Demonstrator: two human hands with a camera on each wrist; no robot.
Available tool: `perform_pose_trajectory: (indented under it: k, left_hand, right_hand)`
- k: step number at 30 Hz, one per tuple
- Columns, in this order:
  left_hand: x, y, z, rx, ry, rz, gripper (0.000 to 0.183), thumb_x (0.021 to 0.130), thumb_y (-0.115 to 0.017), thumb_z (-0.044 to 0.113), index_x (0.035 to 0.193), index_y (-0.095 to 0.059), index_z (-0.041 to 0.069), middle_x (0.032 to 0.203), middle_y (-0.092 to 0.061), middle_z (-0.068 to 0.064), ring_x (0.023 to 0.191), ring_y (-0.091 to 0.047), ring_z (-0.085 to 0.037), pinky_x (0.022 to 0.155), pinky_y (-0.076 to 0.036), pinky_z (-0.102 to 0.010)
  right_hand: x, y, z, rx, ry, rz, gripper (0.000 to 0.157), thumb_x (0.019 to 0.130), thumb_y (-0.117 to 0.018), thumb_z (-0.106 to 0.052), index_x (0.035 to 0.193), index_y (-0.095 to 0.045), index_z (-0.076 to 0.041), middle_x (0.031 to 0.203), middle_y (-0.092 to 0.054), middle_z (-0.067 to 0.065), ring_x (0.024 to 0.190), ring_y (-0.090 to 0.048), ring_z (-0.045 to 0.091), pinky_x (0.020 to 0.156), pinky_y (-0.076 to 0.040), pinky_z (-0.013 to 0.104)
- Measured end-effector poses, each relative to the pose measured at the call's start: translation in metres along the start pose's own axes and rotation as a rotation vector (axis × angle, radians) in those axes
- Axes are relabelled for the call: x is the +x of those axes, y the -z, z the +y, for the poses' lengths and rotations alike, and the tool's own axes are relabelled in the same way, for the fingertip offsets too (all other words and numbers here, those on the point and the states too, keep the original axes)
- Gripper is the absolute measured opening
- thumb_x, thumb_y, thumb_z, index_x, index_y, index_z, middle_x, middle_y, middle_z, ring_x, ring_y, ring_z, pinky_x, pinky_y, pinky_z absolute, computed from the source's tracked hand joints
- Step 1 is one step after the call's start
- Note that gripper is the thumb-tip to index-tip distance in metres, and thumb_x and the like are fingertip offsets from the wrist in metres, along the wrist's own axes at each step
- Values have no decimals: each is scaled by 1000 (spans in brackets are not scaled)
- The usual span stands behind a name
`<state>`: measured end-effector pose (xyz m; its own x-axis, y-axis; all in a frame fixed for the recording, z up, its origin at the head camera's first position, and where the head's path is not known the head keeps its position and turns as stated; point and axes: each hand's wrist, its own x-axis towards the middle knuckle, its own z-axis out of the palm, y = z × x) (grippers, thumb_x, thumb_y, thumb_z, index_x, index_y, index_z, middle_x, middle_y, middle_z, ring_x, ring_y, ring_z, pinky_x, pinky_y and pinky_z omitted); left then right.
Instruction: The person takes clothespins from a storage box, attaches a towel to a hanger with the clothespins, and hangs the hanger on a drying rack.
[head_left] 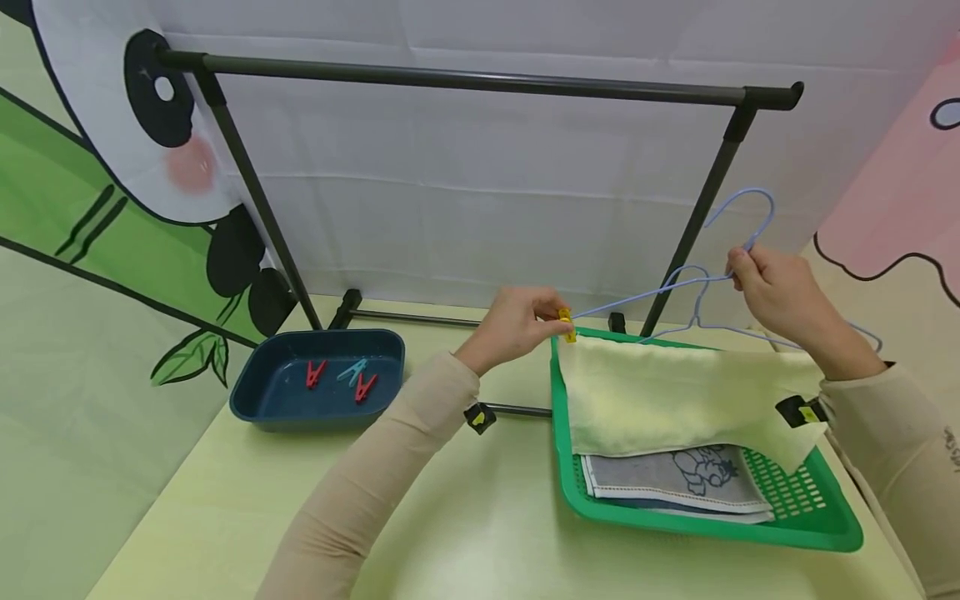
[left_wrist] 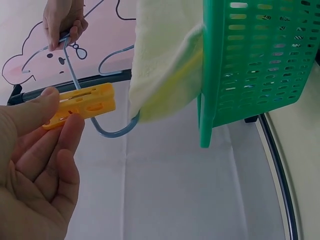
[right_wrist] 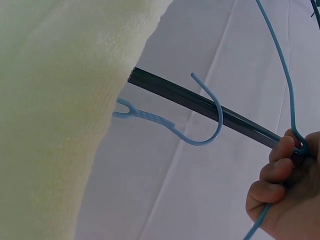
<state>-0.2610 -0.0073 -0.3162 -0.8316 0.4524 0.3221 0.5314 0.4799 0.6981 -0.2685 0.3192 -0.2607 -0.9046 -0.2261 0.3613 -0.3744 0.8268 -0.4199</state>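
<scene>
A blue wire hanger is held up by my right hand, whose fingers and thumb grip it just below the hook. Between thumb and fingers my left hand pinches a yellow clothespin. That clothespin is at the hanger's left end, beside the top left corner of a pale yellow towel. In the left wrist view the clothespin overlaps the hanger's wire, close to the towel. The towel drapes over the green basket. Behind it shows a second blue hanger.
Grey printed cloths lie folded in the basket. Left of it, a dark blue tub contains red clothespins and a light blue one. A black rack with a high bar stands behind, its base rail running along the table.
</scene>
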Motion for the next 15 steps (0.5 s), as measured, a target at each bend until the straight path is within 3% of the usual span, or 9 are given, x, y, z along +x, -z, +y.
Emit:
perform_pose_trajectory:
  k: [15]
  left_hand:
    - [6, -9, 1, -5, -23, -4, 9, 84, -72, 14, 92, -72, 9, 87, -71, -1, 78, -66, -6, 70, -50, -17]
  right_hand:
    - [2, 0, 2, -15, 13, 10, 42, 104, -29, -28, 89, -56, 0, 79, -58, 13, 57, -41, 13, 55, -33, 31]
